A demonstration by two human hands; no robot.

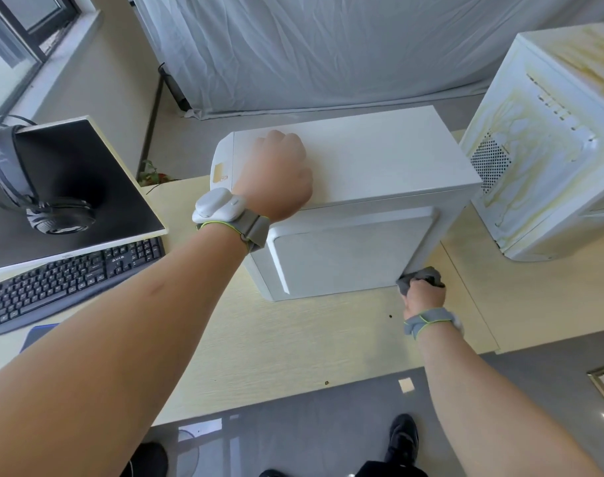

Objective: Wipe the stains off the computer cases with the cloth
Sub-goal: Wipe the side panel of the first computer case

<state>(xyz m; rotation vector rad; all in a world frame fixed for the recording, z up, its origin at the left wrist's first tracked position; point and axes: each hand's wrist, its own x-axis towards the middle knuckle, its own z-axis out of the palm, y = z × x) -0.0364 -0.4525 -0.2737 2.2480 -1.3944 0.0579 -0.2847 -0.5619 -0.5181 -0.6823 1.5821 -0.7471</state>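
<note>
A white computer case point(379, 160) stands on the pale wooden desk point(293, 339) in the middle of the view. My left hand point(280, 177) rests on its top near the left end, fingers bent downward, holding nothing that I can see. My right hand point(424, 294) grips a crumpled grey cloth point(419, 275) against the lower right corner of the case's near side panel, down by the desk. A second white case point(548, 149) at the right is streaked with yellow stains on its top and side.
At the left stand a dark monitor point(73, 187) with black headphones point(25, 187) hung on it and a black keyboard point(70, 277). A white sheet point(328, 46) hangs behind the desk. Below the desk edge my shoes point(402, 438) stand on grey floor.
</note>
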